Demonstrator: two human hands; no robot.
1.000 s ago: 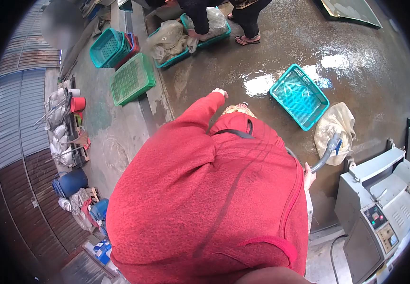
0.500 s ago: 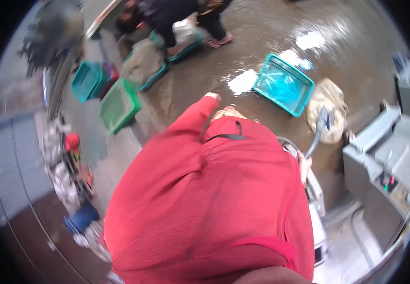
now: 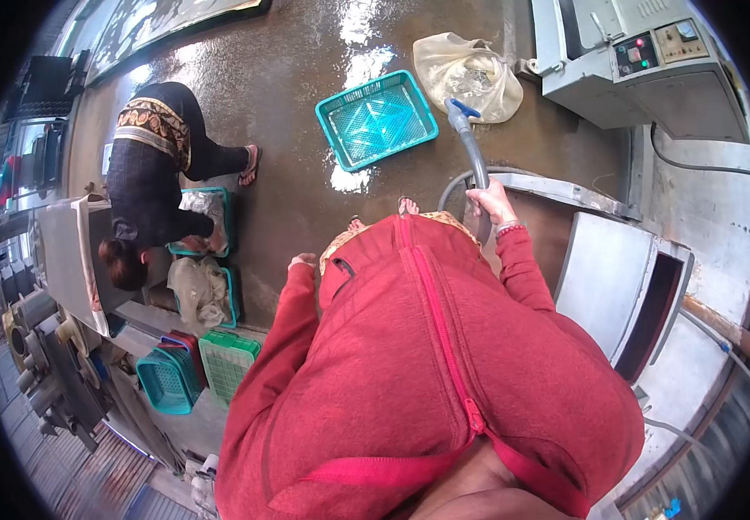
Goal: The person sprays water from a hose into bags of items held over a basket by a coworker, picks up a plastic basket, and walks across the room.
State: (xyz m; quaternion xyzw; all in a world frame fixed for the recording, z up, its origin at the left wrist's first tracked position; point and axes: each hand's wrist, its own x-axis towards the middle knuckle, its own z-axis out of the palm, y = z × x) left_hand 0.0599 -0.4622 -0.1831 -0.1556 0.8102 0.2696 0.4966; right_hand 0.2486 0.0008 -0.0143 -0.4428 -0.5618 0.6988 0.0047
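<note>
My right hand (image 3: 493,201) is wrapped round a grey hose (image 3: 472,152). The hose's blue-handled end lies over a pale, wet cloth sack (image 3: 468,76) on the floor. Left of that sack is a turquoise plastic basket (image 3: 376,120) with nothing visible in it. Beside my left hip, my left hand (image 3: 304,258) hangs low with its fingers curled in and touches no object that I can see.
A person in dark clothes (image 3: 145,186) bends over turquoise baskets holding pale bags (image 3: 201,290). Stacked turquoise baskets (image 3: 169,379) and a green crate (image 3: 229,360) are at lower left. A grey machine (image 3: 643,78) stands upper right, a white cabinet (image 3: 607,277) right. The floor (image 3: 292,104) is wet.
The view has turned, so the baskets and the other person appear further left and lower, and the machine higher. My right hand on the hose now shows fully.
</note>
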